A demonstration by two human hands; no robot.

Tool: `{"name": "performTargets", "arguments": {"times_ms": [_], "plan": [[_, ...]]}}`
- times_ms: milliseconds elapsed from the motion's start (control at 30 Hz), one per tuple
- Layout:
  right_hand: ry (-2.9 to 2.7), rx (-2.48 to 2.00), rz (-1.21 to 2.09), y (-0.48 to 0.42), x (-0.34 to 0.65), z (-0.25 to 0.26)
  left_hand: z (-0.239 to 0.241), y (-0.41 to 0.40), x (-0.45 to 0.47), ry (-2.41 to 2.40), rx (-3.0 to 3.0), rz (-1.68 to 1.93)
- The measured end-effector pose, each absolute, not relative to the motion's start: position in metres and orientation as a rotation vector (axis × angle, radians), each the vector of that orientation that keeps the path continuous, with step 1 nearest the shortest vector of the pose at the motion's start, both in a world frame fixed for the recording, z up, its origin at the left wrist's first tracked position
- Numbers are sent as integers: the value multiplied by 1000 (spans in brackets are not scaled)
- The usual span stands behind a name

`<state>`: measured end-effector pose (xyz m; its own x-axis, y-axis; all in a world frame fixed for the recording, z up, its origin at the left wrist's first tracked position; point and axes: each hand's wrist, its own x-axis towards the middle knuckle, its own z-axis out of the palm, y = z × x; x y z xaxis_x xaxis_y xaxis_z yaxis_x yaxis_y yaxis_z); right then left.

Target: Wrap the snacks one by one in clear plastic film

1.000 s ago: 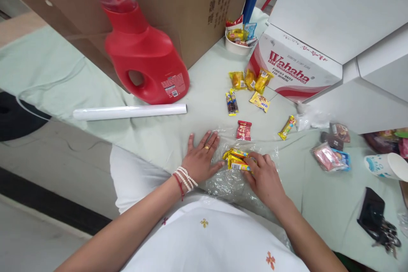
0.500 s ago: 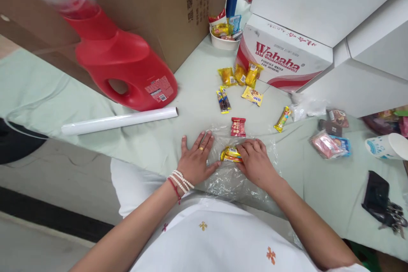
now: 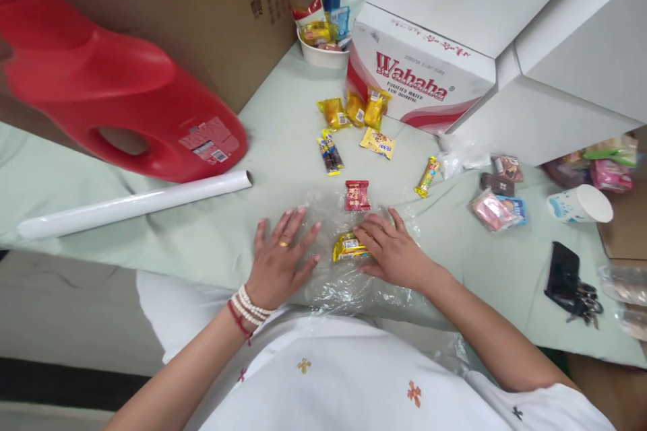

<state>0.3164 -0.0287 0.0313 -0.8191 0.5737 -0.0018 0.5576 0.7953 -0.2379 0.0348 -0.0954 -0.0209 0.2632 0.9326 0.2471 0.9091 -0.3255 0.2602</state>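
A sheet of clear plastic film lies crumpled on the cloth-covered table in front of me. On it rests a yellow-wrapped snack, partly covered by the fingers of my right hand. These fingers lie spread over the snack and the film, not wrapped round either. My left hand is at the film's left edge, palm down with fingers apart, holding nothing. Just beyond the yellow snack is a red snack packet. Whether the film is an opened bag or a loose sheet, I cannot tell.
Yellow packets, two dark sticks and a yellow bar lie farther back. A red jug and white tube are left. Right are a paper cup, black key pouch and Wahaha box.
My left hand has moved left, away from the snack, with its fingers spread wider. The right hand's fingers have spread a little over the snack. The whole view has shifted.
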Motion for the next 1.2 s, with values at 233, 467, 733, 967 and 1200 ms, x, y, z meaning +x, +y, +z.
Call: {"name": "performTargets", "arguments": {"times_ms": [233, 467, 733, 967, 1200], "plan": [[-2657, -909, 615, -84, 383, 44, -6, -117, 12, 1544, 2535, 742], [-2589, -1080, 580, -127, 404, 12, -6, -123, 6, 928, 2497, 411], [-2412, -1114, 1064, -61, 390, 63, -3, -116, 17, 1218, 2228, 723], [-2384, -1478, 1064, 6, 373, 57, -14, -84, 28, 1906, 1909, 884], [-2597, -1649, 707, 38, 366, 42, 24, -91, 28, 2358, 1926, 1317]]}}
